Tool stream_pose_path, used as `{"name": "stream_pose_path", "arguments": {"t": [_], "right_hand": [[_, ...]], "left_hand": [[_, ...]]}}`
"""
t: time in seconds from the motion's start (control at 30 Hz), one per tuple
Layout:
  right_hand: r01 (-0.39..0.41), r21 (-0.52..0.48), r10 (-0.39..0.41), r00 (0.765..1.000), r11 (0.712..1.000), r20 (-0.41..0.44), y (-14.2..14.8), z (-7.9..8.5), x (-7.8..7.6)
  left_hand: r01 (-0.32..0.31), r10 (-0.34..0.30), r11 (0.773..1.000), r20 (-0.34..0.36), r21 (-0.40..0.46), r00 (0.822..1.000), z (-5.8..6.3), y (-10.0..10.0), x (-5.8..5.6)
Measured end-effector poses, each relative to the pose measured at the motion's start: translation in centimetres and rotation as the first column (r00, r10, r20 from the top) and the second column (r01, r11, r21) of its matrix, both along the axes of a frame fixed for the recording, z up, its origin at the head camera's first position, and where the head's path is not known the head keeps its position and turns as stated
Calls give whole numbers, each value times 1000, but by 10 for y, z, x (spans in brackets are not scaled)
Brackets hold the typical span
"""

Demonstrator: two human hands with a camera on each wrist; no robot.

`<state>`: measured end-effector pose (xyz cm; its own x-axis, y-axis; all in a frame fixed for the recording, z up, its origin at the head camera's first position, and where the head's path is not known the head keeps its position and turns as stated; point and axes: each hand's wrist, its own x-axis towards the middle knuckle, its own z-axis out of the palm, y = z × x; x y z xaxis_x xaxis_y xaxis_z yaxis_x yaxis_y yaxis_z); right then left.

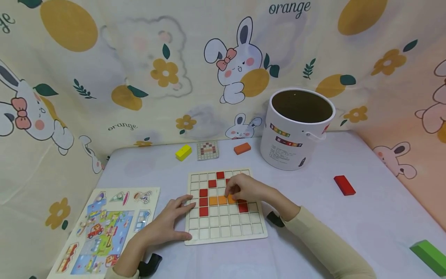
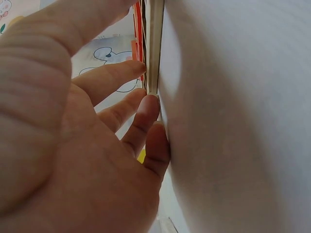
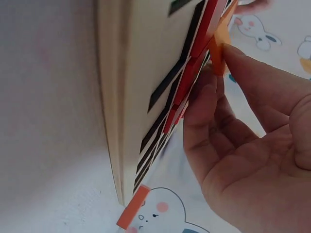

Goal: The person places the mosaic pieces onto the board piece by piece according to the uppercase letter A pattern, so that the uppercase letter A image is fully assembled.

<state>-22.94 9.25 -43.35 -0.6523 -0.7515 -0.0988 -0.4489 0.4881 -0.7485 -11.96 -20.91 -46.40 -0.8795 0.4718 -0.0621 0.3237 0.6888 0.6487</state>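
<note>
A pale gridded board (image 1: pixel 230 234) lies flat on the table, with red tiles (image 1: pixel 203 202) and orange tiles (image 1: pixel 217 200) set in some of its squares. At its left edge rests my left hand (image 1: pixel 167 221), fingers spread and touching the rim; the left wrist view has these fingertips (image 2: pixel 151 104) right at the board's side. Over the middle right of the grid, my right hand (image 1: pixel 249 187) pinches an orange tile (image 3: pixel 221 46) between thumb and fingers. That tile stands tilted at the row of orange squares, beside red tiles (image 3: pixel 187 82).
Behind the board are a yellow block (image 1: pixel 183 152), a small pattern card (image 1: pixel 208 150) and an orange block (image 1: pixel 242 148). A white bucket (image 1: pixel 283 151) stands at the back right. A red block (image 1: pixel 344 185) and green block (image 1: pixel 430 255) lie rightward. A picture puzzle (image 1: pixel 153 195) lies left.
</note>
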Motion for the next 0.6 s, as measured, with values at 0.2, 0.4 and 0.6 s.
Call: {"name": "stream_pose_path", "arguments": {"t": [0.2,0.4,0.6], "right_hand": [[6,24,-5,998,1000,-67,-1,2,4],[35,17,-33,995,999,-97,5,2,7],[182,76,-151,941,980,-304,25,10,22]], "left_hand": [[-8,8,1000,3,-3,1000,0,-1,0],[-9,9,1000,24,2,1000,0,0,2],[-5,5,1000,25,1,1000,1,2,2]]}}
